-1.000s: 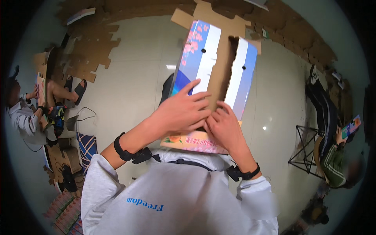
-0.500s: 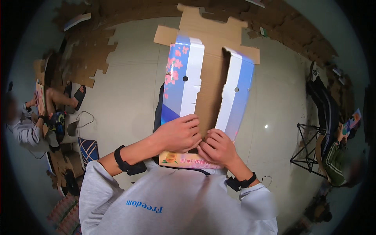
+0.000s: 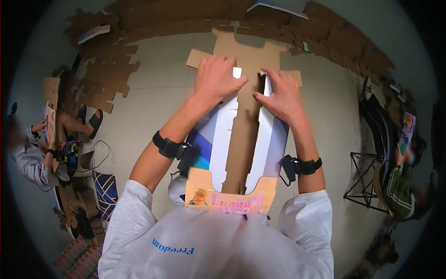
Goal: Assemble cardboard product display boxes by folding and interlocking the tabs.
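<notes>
Carton blank: a flat, unfolded cardboard box (image 3: 241, 139) lies over the pale floor (image 3: 153, 97) in front of the person, its near end against the grey sweatshirt (image 3: 218, 246) and its far end reaching toward the cardboard heap at the floor's far edge.
Material: brown raw cardboard in the middle strip and far flaps; two long side panels with a glossy white and blue print; a near flap (image 3: 227, 197) in orange-pink with a fruit picture.
Shape: long, with die-cut notches along the inner edges of the panels and small tabs at the far corners.
Left hand (image 3: 217, 81): palm down, fingers spread and nearly flat, pressing on the far end of the left printed panel; it is not closed around anything.
Right hand (image 3: 280, 95): palm down, fingers together and slightly bent, pressing on the far end of the right printed panel; also flat, nothing enclosed.
Arms: both forearms stretched forward along the carton, bare to the sleeve, each with a black wrist strap (image 3: 168, 145).
Around: brown cardboard pieces (image 3: 107, 69) piled along the far and left edges of the floor; a seated person (image 3: 37, 158) at the left, another (image 3: 399, 186) at the right beside a black wire stand (image 3: 364, 176).
</notes>
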{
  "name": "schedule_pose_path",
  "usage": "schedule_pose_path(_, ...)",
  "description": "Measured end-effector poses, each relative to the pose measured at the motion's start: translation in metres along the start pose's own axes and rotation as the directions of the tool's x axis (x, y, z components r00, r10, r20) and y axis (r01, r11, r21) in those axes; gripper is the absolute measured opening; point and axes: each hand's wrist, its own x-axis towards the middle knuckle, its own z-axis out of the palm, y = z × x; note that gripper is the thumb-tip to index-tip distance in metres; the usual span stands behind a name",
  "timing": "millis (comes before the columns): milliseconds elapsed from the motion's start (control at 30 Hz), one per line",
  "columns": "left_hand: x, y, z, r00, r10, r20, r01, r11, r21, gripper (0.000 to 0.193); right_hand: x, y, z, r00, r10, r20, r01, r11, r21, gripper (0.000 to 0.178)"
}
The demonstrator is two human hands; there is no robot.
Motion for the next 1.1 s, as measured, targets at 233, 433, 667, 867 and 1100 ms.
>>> schedule_pose_path(233, -0.012, -0.009, -0.007, 0.956, -0.244, 0.160, 0.282, 0.916, -0.286, 0.043, -0.013, 0.017, 0.008, 0.981, 0.192, 0.030, -0.193, 0.942, 0.276, 0.030)
schedule_pose_path(433, -0.033, -0.085, 0.032, 0.815, -0.484, -0.318, 0.205, 0.755, -0.622, 0.032, -0.026, 0.108, 0.021, 0.821, 0.539, -0.186, -0.238, 0.620, 0.748, 0.026)
schedule_pose_path(667, -0.052, -0.140, 0.060, 0.610, -0.294, 0.736, 0.426, -0.661, -0.618, 0.042, -0.041, 0.155, 0.064, 0.668, 0.466, 0.580, -0.432, -0.392, 0.812, 0.029)
schedule_pose_path(867, 0.011, -0.098, 0.002, 0.794, -0.064, 0.604, 0.566, -0.282, -0.775, 0.051, 0.025, 0.097, 0.026, 0.883, 0.223, 0.413, -0.419, -0.021, 0.908, 0.037)
schedule_pose_path(1100, -0.021, -0.064, -0.045, 0.938, -0.220, 0.267, 0.182, -0.342, -0.922, 0.039, 0.012, 0.070, -0.015, 0.930, -0.139, 0.340, -0.367, -0.354, 0.860, 0.033)
